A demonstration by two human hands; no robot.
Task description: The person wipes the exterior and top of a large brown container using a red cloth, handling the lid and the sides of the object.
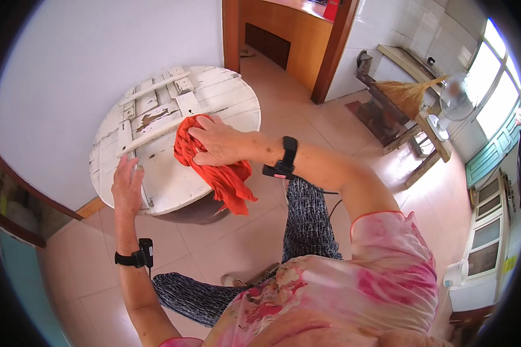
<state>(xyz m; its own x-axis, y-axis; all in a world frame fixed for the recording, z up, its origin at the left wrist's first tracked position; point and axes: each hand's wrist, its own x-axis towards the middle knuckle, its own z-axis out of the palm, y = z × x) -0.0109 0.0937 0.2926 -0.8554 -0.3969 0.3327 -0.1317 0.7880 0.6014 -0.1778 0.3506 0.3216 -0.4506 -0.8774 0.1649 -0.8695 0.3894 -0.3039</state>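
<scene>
A round wooden tabletop (178,180) in worn, chipped white paint is before me, against the pale wall. Long battens (152,138) and short wooden blocks are fixed across its face. My right hand (219,141) grips a crumpled red cloth (232,182) and presses it on the boards right of the middle. Part of the cloth hangs past the tabletop's near right edge. At the near left rim, my left hand (128,184) rests with its fingers apart on the boards, close to a batten's end. It holds nothing that I can see. Whatever carries the tabletop is mostly hidden.
Behind the tabletop is a doorway with a brown wooden frame (330,56). To the right, a straw broom (401,93) lies on a wooden bench (386,102), near an electric fan (456,97). A thin cable (332,208) hangs near my right wrist. Pink tiles (225,243) cover the floor.
</scene>
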